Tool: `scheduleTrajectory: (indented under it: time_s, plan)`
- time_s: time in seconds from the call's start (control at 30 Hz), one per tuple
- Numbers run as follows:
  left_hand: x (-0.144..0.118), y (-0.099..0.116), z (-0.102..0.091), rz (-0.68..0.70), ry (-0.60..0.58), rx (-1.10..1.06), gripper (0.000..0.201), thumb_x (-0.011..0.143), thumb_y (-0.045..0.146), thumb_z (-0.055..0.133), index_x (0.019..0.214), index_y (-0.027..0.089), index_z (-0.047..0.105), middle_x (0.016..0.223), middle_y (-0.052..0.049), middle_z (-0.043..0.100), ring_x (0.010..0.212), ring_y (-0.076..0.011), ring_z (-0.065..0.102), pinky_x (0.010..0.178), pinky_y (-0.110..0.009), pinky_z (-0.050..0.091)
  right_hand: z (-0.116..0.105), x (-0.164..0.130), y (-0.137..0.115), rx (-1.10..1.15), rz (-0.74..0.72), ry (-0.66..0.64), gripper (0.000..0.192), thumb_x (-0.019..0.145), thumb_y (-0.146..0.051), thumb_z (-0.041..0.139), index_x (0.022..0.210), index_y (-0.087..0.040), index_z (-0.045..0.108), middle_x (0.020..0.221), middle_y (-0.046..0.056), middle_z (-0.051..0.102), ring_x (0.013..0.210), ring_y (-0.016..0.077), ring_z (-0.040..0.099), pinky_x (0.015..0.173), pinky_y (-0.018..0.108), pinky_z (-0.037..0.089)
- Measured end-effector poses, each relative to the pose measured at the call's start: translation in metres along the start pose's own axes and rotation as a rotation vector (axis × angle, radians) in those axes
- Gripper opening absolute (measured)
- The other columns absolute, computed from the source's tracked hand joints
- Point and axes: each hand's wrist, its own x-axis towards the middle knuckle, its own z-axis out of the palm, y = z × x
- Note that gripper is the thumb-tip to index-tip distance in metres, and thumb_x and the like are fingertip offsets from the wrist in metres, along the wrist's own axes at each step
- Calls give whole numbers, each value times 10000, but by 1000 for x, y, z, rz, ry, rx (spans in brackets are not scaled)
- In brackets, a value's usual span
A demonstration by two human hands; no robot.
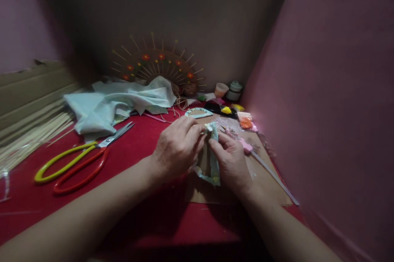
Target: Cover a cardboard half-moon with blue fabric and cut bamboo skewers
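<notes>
Both hands pinching a floppy fabric piece over the bench

Left hand (177,149) and right hand (231,161) have fingers closed on the pale fabric piece (212,159), above the cardboard (264,180); looks light and limp, best gripped along its edges.

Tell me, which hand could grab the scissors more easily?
Probably the left hand. The scissors lie on its side of the red table, with nothing between. The right hand would have to cross over. Both hands now pinch the fabric piece, so one must let go.
</notes>
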Motion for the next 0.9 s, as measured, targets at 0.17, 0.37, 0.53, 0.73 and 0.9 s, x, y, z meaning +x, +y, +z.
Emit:
scheduleTrajectory:
  time_s: [0.17, 0.37, 0.53, 0.73, 0.9]
  plan:
    - [-2, 2, 1, -7, -13, 93, 213, 927, 202, 463, 846, 97, 629, 787, -124, 638, 744, -209, 579, 674, -331, 504, 5, -4, -1, -85, -67, -5, 138, 846, -276, 518, 749, -190, 565, 675, -18, 517, 653, 127, 455, 602, 234, 380]
    - [-3, 4, 2, -26, -56, 155, 233, 903, 182, 460, 740, 107, 610, 716, -109, 613, 682, -218, 574, 625, -341, 492, 7, -8, 3, -224, -136, 1, 171, 872, -275, 492, 739, -185, 552, 671, -18, 504, 631, 120, 437, 627, 245, 375]
    - [-3, -4, 5, 16, 2, 35, 181, 890, 162, 468, 757, 113, 581, 709, -88, 596, 675, -191, 557, 605, -306, 478, 7, -6, 1, -90, -64, -6, 160, 840, -299, 530, 756, -175, 583, 646, -27, 481, 608, 109, 420, 565, 226, 362]
    - [0, -19, 6, 198, -7, -140, 150, 869, 89, 470, 744, 119, 547, 706, -83, 568, 682, -169, 512, 618, -283, 459, 4, -4, 0, 178, 145, -49, 170, 761, -326, 607, 699, -175, 560, 605, -40, 465, 560, 94, 411, 517, 213, 359]
    - [4, -22, 1, 325, -188, -90, 176, 877, 71, 437, 759, 114, 561, 724, -83, 553, 689, -180, 472, 626, -298, 436, 5, -4, 4, 165, 154, -40, 174, 739, -330, 629, 709, -165, 582, 600, -38, 477, 554, 96, 427, 512, 216, 352]
